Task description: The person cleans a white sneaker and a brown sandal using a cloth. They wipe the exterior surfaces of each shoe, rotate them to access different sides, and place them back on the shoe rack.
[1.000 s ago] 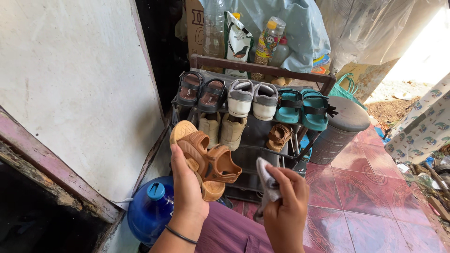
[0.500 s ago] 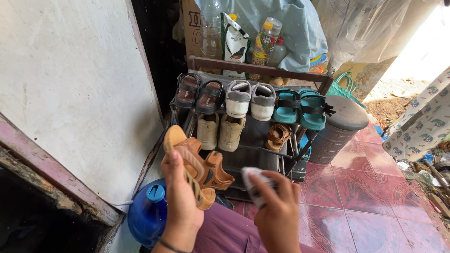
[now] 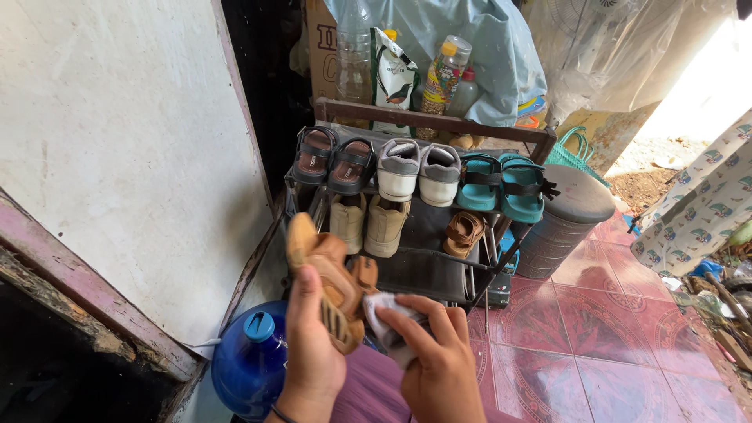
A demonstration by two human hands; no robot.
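Two hands fill the near edge of our view, both cut off at the wrist by the bottom of the frame. Our left hand is curled tight round a tan sandal, held on edge with its ridged sole turned toward us; its straps are mostly hidden behind the fingers. Our right hand pinches a crumpled white cloth and presses it against the sandal's side, so most of the cloth is buried under the fingers. Below them a strip of purple fabric shows, too little to tell what it is. Just left sits a blue water jug, its base out of frame. Beyond stands a dark shoe rack: brown sandals, grey-and-white shoes and teal sandals on top, beige shoes and one small brown sandal beneath. Bottles and bags crowd behind the rack, partly screening each other.
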